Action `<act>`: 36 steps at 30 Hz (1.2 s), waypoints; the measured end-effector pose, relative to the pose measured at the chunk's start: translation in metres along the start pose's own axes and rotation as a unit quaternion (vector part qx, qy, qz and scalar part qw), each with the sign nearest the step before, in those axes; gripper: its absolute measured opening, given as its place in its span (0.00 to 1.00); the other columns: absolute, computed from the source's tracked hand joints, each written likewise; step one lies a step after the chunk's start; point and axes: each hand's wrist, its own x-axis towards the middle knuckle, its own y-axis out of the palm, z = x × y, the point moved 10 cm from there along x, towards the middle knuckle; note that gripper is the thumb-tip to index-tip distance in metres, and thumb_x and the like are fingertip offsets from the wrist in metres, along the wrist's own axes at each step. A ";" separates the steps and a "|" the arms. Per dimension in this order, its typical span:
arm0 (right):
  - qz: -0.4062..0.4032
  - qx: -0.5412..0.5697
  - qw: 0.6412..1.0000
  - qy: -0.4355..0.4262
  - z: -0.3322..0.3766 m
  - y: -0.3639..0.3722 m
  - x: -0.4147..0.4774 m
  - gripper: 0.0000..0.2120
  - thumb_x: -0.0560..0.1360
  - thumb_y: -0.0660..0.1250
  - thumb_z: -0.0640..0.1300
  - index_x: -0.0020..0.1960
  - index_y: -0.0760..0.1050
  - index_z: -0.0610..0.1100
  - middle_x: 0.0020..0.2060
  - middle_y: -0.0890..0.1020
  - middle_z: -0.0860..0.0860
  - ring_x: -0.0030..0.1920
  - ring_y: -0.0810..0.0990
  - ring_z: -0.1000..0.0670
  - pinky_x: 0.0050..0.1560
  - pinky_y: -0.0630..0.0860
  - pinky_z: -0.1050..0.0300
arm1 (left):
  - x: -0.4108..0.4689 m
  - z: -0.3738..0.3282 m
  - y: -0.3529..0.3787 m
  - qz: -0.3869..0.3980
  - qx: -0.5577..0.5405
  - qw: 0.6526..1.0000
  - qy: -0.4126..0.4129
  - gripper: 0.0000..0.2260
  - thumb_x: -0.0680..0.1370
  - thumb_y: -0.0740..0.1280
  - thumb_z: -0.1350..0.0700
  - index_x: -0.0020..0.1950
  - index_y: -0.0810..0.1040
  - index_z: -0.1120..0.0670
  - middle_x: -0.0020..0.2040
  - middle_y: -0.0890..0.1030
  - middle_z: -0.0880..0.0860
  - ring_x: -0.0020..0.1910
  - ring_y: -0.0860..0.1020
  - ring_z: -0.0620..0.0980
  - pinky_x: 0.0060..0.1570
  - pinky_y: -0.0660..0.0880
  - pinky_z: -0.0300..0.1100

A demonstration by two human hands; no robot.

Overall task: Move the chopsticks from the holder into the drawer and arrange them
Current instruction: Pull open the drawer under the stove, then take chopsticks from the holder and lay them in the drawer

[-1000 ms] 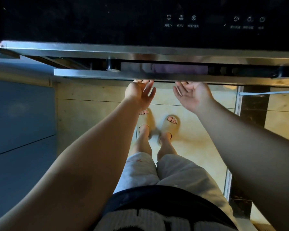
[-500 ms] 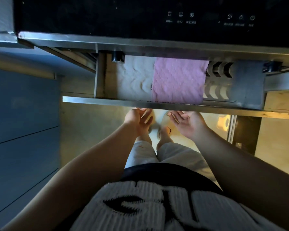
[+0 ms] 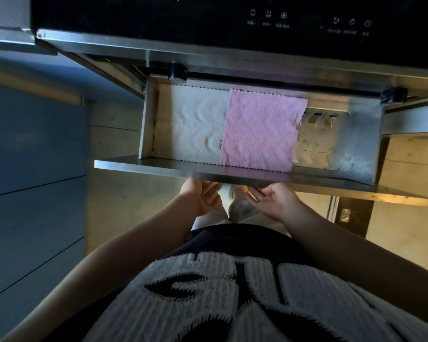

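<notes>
A stainless steel drawer stands pulled out from under a black appliance with a touch panel. A white cloth and a pink cloth lie on the drawer's floor, and a pale slotted rack shows at its right. My left hand and my right hand are palm up under the drawer's front lip, fingertips hidden beneath the metal. Neither chopsticks nor a holder are in view.
Blue cabinet fronts line the left side. A tiled floor lies below, and a dark strip with a metal rail runs at the right. My torso in a black-and-white top fills the bottom of the view.
The drawer has slid out toward me, from nearly closed to wide open, uncovering the cloths and rack. Both hands came back with its front lip.
</notes>
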 end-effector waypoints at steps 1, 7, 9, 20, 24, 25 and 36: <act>-0.003 -0.006 1.000 0.006 -0.001 -0.001 -0.001 0.15 0.74 0.45 0.27 0.50 0.70 0.32 0.47 0.79 0.37 0.66 0.74 0.41 0.60 0.68 0.41 | -0.001 0.000 -0.001 0.000 0.003 1.000 -0.002 0.12 0.75 0.52 0.64 0.33 0.67 0.55 0.27 0.78 0.54 0.32 0.71 0.51 0.37 0.66 0.43; 0.004 -0.125 0.991 0.044 0.004 0.011 -0.023 0.13 0.79 0.51 0.38 0.55 0.71 0.34 0.59 0.76 0.36 0.61 0.74 0.38 0.55 0.69 0.35 | -0.017 -0.006 -0.001 0.006 0.150 0.988 -0.043 0.07 0.76 0.56 0.60 0.39 0.70 0.54 0.37 0.75 0.51 0.35 0.72 0.52 0.40 0.68 0.44; 0.045 -0.200 0.978 0.046 0.011 0.028 -0.036 0.15 0.80 0.52 0.44 0.56 0.72 0.35 0.58 0.77 0.37 0.58 0.76 0.38 0.53 0.72 0.35 | -0.028 -0.014 0.000 0.003 0.294 0.955 -0.039 0.10 0.79 0.58 0.54 0.39 0.72 0.52 0.38 0.74 0.50 0.34 0.71 0.50 0.39 0.68 0.42; 0.068 -0.646 0.645 -0.403 0.091 0.155 -0.130 0.17 0.76 0.62 0.43 0.64 0.72 0.47 0.60 0.78 0.49 0.55 0.77 0.52 0.51 0.70 0.57 | -0.124 -0.107 0.037 -0.099 0.577 0.710 0.391 0.20 0.79 0.59 0.43 0.68 0.73 0.49 0.64 0.78 0.53 0.62 0.75 0.55 0.57 0.72 0.46; 0.117 -0.747 0.412 -0.508 0.058 0.197 -0.169 0.22 0.76 0.60 0.45 0.70 0.64 0.49 0.68 0.71 0.49 0.66 0.70 0.49 0.63 0.68 0.53 | -0.167 -0.109 0.006 -0.216 0.570 0.622 0.491 0.24 0.79 0.57 0.39 0.74 0.64 0.45 0.74 0.67 0.49 0.74 0.60 0.55 0.69 0.61 0.56; 0.123 -0.766 0.359 -0.520 0.047 0.205 -0.177 0.23 0.76 0.60 0.46 0.70 0.63 0.50 0.69 0.70 0.49 0.67 0.68 0.47 0.65 0.69 0.49 | -0.176 -0.107 -0.005 -0.237 0.556 0.616 0.506 0.26 0.79 0.57 0.39 0.75 0.62 0.45 0.75 0.64 0.48 0.75 0.57 0.54 0.70 0.58 0.56; 0.181 -0.799 -0.004 -0.573 -0.127 0.246 -0.224 0.31 0.75 0.59 0.52 0.75 0.53 0.53 0.76 0.57 0.51 0.75 0.52 0.47 0.71 0.53 0.44 | -0.234 -0.064 -0.170 -0.433 0.416 0.620 0.505 0.32 0.77 0.52 0.35 0.78 0.51 0.45 0.79 0.55 0.50 0.78 0.46 0.54 0.73 0.47 0.56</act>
